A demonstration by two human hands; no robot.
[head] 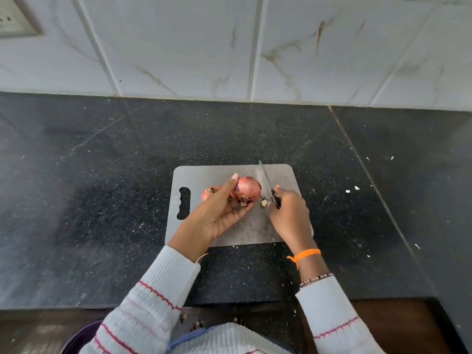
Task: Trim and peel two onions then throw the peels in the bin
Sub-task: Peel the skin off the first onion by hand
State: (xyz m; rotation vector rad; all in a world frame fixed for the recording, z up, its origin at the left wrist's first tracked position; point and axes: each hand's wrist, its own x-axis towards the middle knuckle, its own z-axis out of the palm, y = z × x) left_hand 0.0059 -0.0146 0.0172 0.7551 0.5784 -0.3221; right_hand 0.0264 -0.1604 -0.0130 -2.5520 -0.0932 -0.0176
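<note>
Head view. A black speckled counter (102, 187) fills the middle of the frame, with a white marbled tile wall (229, 47) across the top and a socket plate (18, 21) at the upper left. A grey cutting board (217, 175) lies at centre, its handle slot to the left.

I see the left hand (219, 210) at centre, palm turned up, fingers and thumb curled round a red onion (249, 189) and holding it at the board. The onion's skin is on, with loose dry flaps at its lower end. A second onion (209, 192) sits just left of the first, mostly hidden behind the left hand's fingers. The right hand (288, 215) grips the knife (267, 182) by its handle; the blade points toward the top of the frame and runs just beside the held onion's right side. A small cut end piece (263, 202) lies on the board between the two hands.

Hazards, as I judge them:
- The left thumb sits near the blade line. A slip on the dry skin could carry the edge toward it.
- The onion is round and held partly off the board. It may roll under blade pressure.
- The board rests on a smooth counter and may shift.
- The second onion could be nudged and roll off the board's left side.
- The bin is not identifiable. A dark rounded object (81, 335) shows at the lower left; I cannot tell what it is.
</note>
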